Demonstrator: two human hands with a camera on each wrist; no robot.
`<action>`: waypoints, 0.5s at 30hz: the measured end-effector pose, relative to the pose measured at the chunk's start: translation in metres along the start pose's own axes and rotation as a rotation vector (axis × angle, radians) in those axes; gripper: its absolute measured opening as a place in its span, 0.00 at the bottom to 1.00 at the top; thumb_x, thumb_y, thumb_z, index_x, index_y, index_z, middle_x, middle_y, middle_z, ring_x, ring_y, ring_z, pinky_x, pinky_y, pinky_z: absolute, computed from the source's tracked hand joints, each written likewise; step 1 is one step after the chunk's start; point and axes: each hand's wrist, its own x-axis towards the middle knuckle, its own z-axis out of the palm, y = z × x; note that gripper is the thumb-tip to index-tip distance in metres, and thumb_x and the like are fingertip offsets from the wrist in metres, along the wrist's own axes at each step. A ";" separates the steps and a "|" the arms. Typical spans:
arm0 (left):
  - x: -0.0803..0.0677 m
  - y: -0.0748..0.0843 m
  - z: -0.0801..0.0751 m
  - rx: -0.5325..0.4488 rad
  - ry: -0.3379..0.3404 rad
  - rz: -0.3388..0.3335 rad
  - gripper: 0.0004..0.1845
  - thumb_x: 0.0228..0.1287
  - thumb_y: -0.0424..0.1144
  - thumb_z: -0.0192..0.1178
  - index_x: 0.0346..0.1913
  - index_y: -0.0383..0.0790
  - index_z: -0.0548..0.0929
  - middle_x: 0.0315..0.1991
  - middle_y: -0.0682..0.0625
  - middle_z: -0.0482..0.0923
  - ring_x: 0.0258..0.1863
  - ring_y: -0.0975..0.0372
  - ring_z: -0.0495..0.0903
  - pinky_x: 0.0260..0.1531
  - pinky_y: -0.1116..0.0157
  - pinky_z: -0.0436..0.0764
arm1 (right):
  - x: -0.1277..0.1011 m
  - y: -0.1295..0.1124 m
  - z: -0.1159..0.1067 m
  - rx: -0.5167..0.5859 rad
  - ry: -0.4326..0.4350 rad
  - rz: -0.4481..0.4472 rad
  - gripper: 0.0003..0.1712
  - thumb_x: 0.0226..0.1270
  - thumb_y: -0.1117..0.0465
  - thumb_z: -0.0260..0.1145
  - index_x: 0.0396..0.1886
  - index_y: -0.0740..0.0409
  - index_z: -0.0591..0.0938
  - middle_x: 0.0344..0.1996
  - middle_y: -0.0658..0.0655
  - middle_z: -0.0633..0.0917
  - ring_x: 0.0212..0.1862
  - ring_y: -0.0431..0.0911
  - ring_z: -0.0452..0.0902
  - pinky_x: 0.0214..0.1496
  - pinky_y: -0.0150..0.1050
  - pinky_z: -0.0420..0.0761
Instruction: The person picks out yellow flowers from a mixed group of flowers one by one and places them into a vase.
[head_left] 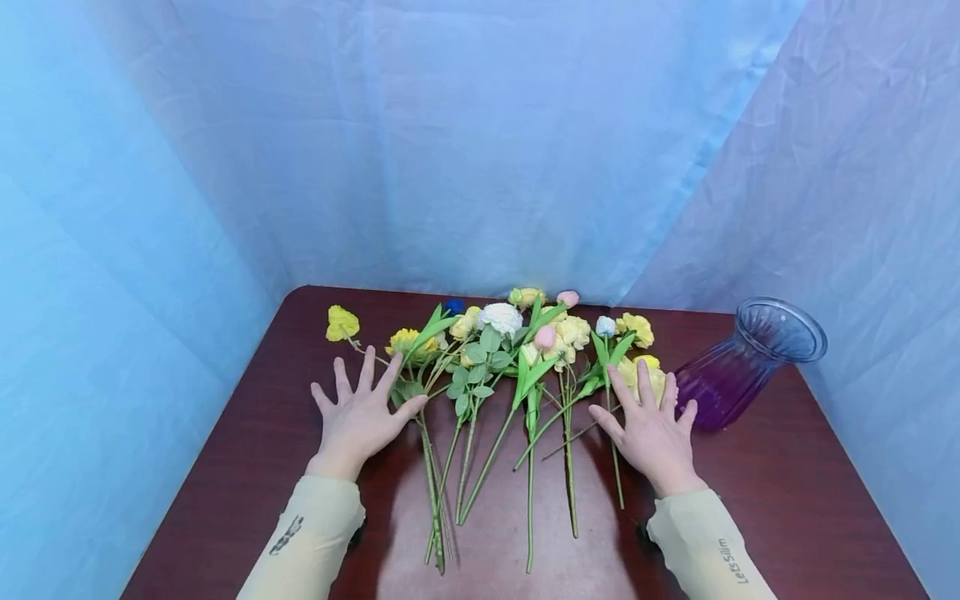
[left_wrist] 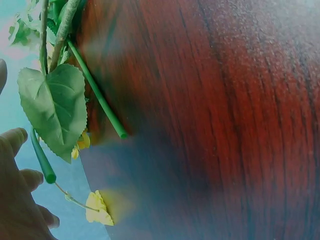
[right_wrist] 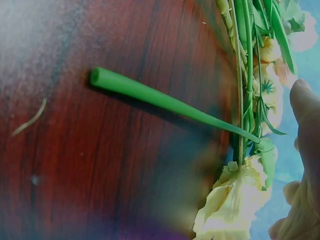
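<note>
Near flowers (head_left: 500, 318), left grip (head_left: 362, 425) and right grip (head_left: 654, 433) both spread wide

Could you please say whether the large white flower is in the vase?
Out: the large white flower lies on the table, apart from the vase.

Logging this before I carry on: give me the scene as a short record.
left hand: fingers spread, holding nothing
right hand: fingers spread, holding nothing
flowers: lying loose on the table, stems toward the person
white bloom: near the row's middle
vase: purple-tinted, beside the right hand
hand-flower contact: cannot tell
</note>
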 end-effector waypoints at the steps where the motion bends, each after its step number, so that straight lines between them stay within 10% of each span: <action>1: 0.000 0.000 0.000 0.001 0.001 0.002 0.49 0.64 0.80 0.43 0.83 0.63 0.50 0.84 0.44 0.35 0.78 0.32 0.28 0.63 0.21 0.32 | 0.000 0.000 -0.001 -0.003 0.001 0.000 0.46 0.73 0.26 0.49 0.83 0.36 0.53 0.82 0.64 0.44 0.77 0.77 0.29 0.64 0.84 0.34; 15: -0.002 -0.001 -0.001 0.010 0.027 0.011 0.49 0.63 0.81 0.43 0.82 0.63 0.50 0.84 0.43 0.36 0.78 0.31 0.30 0.63 0.21 0.32 | 0.000 0.003 -0.001 0.007 0.002 -0.008 0.46 0.73 0.26 0.49 0.84 0.36 0.51 0.83 0.64 0.43 0.78 0.76 0.26 0.62 0.85 0.32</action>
